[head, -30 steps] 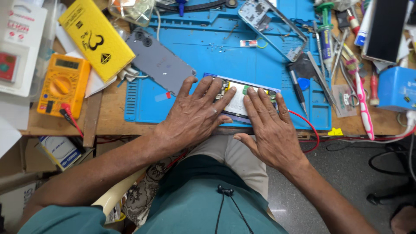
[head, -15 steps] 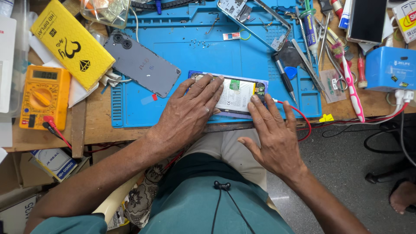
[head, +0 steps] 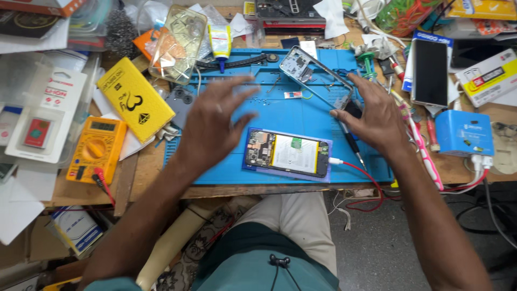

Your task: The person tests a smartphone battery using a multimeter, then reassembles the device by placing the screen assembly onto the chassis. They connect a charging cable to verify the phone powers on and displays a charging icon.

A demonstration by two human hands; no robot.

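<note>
An opened phone (head: 286, 152) with its back off lies face down on the blue work mat (head: 293, 110), its battery and circuit board exposed, a white-tipped red cable plugged into its right end. My left hand (head: 211, 119) hovers above the mat left of the phone, fingers spread, holding nothing. My right hand (head: 372, 115) hovers over the mat's right side, fingers apart, near a dark screwdriver (head: 351, 143). Above the phone lies a bare phone frame (head: 307, 71).
A yellow multimeter (head: 96, 149) and a yellow box (head: 135, 99) sit to the left. A glue bottle (head: 219, 44) stands at the mat's top. At the right are a black phone (head: 430, 72), a blue box (head: 463, 133) and scattered tools. The bench edge runs below the mat.
Both hands have lifted off the opened phone and moved apart, the left up and left, the right up and right. The phone now lies fully uncovered.
</note>
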